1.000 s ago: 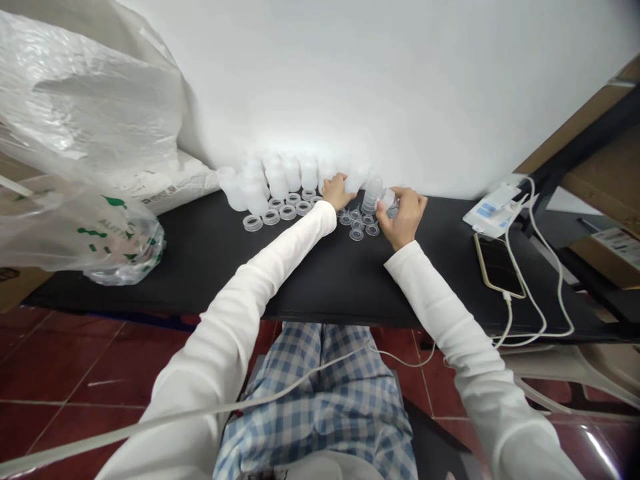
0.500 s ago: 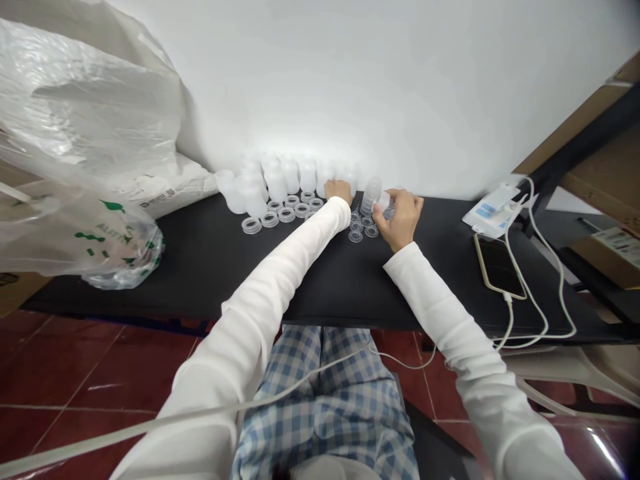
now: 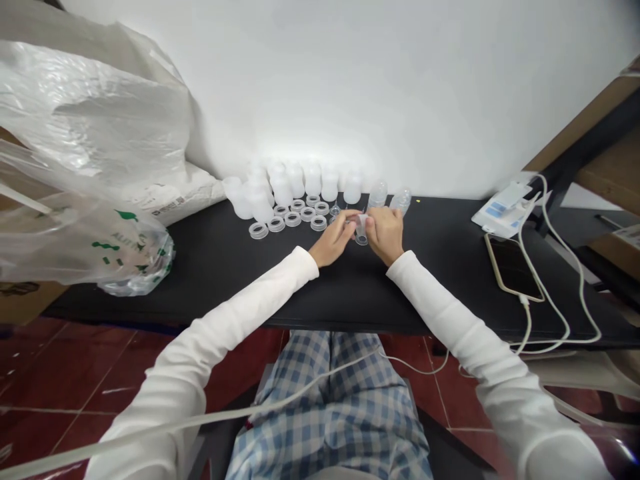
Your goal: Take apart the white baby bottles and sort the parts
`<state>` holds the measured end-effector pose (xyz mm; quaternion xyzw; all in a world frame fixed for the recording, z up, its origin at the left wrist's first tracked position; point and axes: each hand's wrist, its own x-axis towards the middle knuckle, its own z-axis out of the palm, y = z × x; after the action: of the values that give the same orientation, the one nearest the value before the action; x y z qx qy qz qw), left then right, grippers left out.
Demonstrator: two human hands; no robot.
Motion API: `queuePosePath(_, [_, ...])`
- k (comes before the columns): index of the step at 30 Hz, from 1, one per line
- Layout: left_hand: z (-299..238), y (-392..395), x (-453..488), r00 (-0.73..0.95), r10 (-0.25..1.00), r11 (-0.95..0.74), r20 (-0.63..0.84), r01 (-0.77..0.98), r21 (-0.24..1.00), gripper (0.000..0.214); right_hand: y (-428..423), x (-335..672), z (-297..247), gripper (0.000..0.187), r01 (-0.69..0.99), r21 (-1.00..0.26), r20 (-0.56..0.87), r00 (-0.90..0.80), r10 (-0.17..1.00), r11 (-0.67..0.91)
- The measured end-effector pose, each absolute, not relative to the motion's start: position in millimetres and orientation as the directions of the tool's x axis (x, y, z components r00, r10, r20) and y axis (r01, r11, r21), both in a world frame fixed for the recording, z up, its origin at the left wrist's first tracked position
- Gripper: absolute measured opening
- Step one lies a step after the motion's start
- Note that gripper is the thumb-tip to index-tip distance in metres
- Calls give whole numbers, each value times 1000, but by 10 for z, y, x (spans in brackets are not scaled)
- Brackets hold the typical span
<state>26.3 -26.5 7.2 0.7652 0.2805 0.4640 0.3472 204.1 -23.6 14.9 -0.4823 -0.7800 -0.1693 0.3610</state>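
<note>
My left hand [image 3: 333, 239] and my right hand [image 3: 385, 233] meet above the black table, fingers closed around a translucent bottle nipple [image 3: 361, 236]. Its round flange faces down between the fingertips; the fingers partly cover the rest. Just behind my right hand stand two clear dome caps [image 3: 379, 193]. Frosted white bottles [image 3: 313, 180] are grouped along the wall, beyond my left hand. Several clear screw rings [image 3: 293, 219] lie in front of them. More small clear nipples [image 3: 335, 209] sit near the left fingers, partly hidden.
A large white plastic sack [image 3: 130, 113] and a clear bag with green print [image 3: 125, 253] occupy the left side of the black table [image 3: 225, 280]. On the right lie a phone [image 3: 513, 265], white cables [image 3: 575, 267] and a white-and-blue packet [image 3: 500, 210]. A white wall stands behind.
My left hand has come back from the bottles and joined my right hand. The right has moved left and nearer, away from the dome caps. Both now hold the nipple.
</note>
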Motion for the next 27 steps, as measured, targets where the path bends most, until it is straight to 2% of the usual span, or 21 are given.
queuePosePath(3, [-69,-368,249,438,789,-530,430,131,838,65,-258,1945,89,68,852,-6,682,-379,625,523])
queuePosePath(6, [-86,-382,260,424,837,-464,346,214,860,54,-240,1929,34,70,857,-17,678,-369,636,515])
queuePosePath(10, [-28,-394,276,381,884,-389,271,277,879,37,-201,1948,-14,64,849,-8,660,-392,641,528])
queuePosePath(15, [57,-386,294,338,924,-301,177,360,883,31,-156,1923,-16,61,820,111,701,-465,540,561])
queuePosePath(19, [117,-334,280,372,924,-240,89,381,893,26,-100,1936,-8,57,795,216,702,-530,476,567])
queuePosePath(22, [159,-309,272,426,904,-100,-43,309,946,31,-62,1989,-14,55,759,289,692,-586,420,583])
queuePosePath(25, [226,-323,292,488,852,94,-187,209,973,53,-49,2043,-20,58,720,344,671,-637,379,602])
queuePosePath(27, [283,-343,313,534,810,185,-242,159,970,60,-55,2060,-20,63,697,375,658,-664,355,611])
